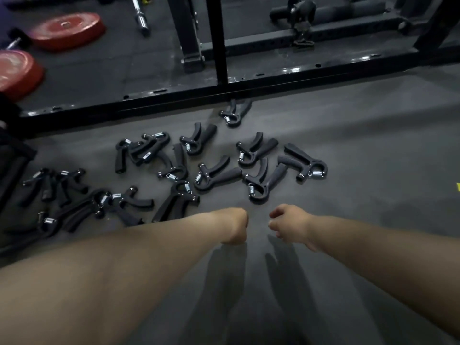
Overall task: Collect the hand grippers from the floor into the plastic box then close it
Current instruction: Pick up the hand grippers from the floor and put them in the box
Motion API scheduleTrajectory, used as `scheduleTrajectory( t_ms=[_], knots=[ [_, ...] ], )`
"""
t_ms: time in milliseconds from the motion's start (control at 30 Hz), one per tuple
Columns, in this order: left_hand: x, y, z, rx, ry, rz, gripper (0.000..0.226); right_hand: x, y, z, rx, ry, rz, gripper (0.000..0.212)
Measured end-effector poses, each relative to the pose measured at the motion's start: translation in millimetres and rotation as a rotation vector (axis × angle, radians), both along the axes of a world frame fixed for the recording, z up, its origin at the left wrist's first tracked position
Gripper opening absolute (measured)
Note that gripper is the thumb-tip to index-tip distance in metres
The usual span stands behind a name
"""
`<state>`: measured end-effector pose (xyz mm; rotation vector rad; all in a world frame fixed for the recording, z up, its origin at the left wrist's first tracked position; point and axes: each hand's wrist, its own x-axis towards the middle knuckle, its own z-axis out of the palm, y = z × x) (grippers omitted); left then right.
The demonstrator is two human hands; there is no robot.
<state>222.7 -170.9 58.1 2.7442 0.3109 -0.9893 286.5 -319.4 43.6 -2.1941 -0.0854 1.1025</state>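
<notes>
Hand grippers (214, 174), black with bright steel springs, lie scattered over the grey floor (361, 150), all ahead of the person's two bare forearms. Count uncertain; well over a dozen.

Main scatter sits in the middle, several overlapping or touching. One lone gripper (235, 114) lies farthest out, up against the base beam of the black rack frame (174, 95). A tangled left heap (74, 195) lies in dimmer light, its pieces crossing one another, hard to separate by eye. Nearest gripper (261, 185) lies just ahead of the hands, spring end toward the person.

Left hand (236, 226): folded into a fist, knuckles forward, fingers tucked under and mostly hidden. Nothing shows in its grasp. It is above the floor and near the heap's closest handles but not touching them.

Right hand (286, 226): fingers curled inward, thumb close to them, nothing held between. Also clear of every gripper.

The two hands are close together, a narrow gap between them. Their shadows (249, 275) fall on the floor toward the person.

Beyond the rack beam: two red weight plates (67, 29) flat on dark matting at upper left, and a barbell end (140, 18) nearby. Dark object at the left edge (12, 160), identity not clear.
</notes>
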Motion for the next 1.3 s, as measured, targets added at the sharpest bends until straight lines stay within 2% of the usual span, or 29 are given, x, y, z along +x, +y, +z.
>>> scheduleTrajectory(
  t_ms=[200, 467, 633, 733, 800, 900, 1033, 1167, 1300],
  knots=[
    [-25.6, 27.5, -22.4, 0.026, 0.035, 0.008, 0.043, -5.4, 41.6, -14.0, -0.024, -0.13, 0.188, 0.038],
    [-33.5, 50.6, -44.4, -0.06, -0.11, 0.332, 0.029, 16.0, 34.3, -37.8, -0.169, -0.298, 0.38, 0.046],
    [-9.2, 51.9, -41.2, -0.123, -0.174, 0.335, 0.027, 35.3, 31.6, -44.5, -0.23, -0.523, 0.514, 0.039],
    [15.0, 49.6, -38.4, -0.169, -0.192, 0.358, 0.033, 40.1, 31.3, -51.7, -0.237, -0.633, 0.589, 0.05],
    [28.7, 45.6, -38.6, -0.188, -0.202, 0.368, 0.033, 41.5, 32.3, -56.7, -0.25, -0.644, 0.622, 0.058],
    [45.0, 37.9, -41.4, -0.202, -0.191, 0.346, 0.039, 43.9, 33.5, -64.1, -0.274, -0.654, 0.636, 0.058],
    [53.7, 31.4, -46.2, -0.221, -0.186, 0.345, 0.037, 46.2, 32.3, -67.6, -0.282, -0.631, 0.608, 0.049],
    [47.3, 28.3, -57.9, -0.22, -0.219, 0.386, 0.043, 44.7, 25.6, -69.7, -0.361, -0.732, 0.716, 0.031],
    [41.8, 23.9, -65.5, -0.2, -0.328, 0.362, 0.051, 43.9, 17.6, -62.9, -0.289, -0.618, 0.803, 0.03]
  ],
)
